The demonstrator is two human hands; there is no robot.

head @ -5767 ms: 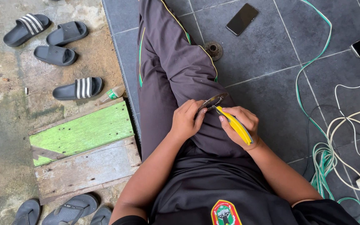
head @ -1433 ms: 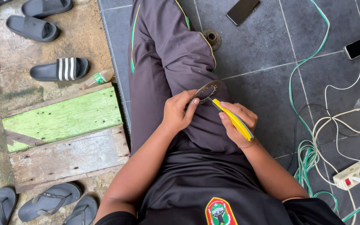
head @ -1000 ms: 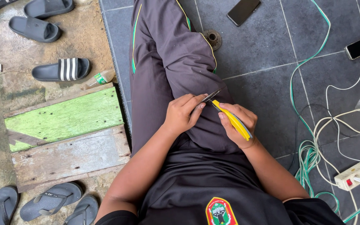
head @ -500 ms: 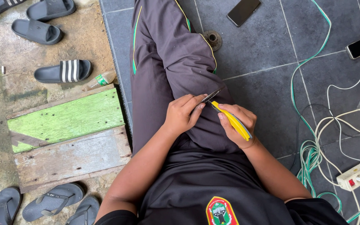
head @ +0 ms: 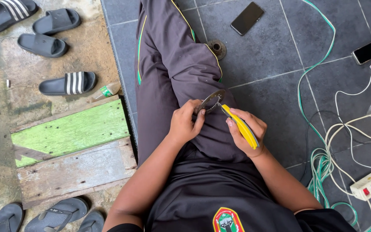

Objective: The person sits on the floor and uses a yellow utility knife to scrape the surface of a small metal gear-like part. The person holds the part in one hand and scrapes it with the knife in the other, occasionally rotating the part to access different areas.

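Sandals (head: 67,83) left of legs (head: 168,73); phone (head: 247,18) ahead; cables (head: 327,159) right; planks (head: 71,150) beside sandals.

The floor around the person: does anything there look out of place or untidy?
Yes. A small bottle lies on its side beside the striped sandal. Green and white cables sprawl in tangled loops near the power strip. Two phones lie on bare tiles.

Grey slippers (head: 44,45) lie scattered on the bare concrete, near a small bottle (head: 105,90) and a green plank (head: 71,131). On the dark tiled floor (head: 271,51) lie two phones (head: 247,18), a green cable (head: 323,161), white cords (head: 353,129) and a power strip (head: 370,184).
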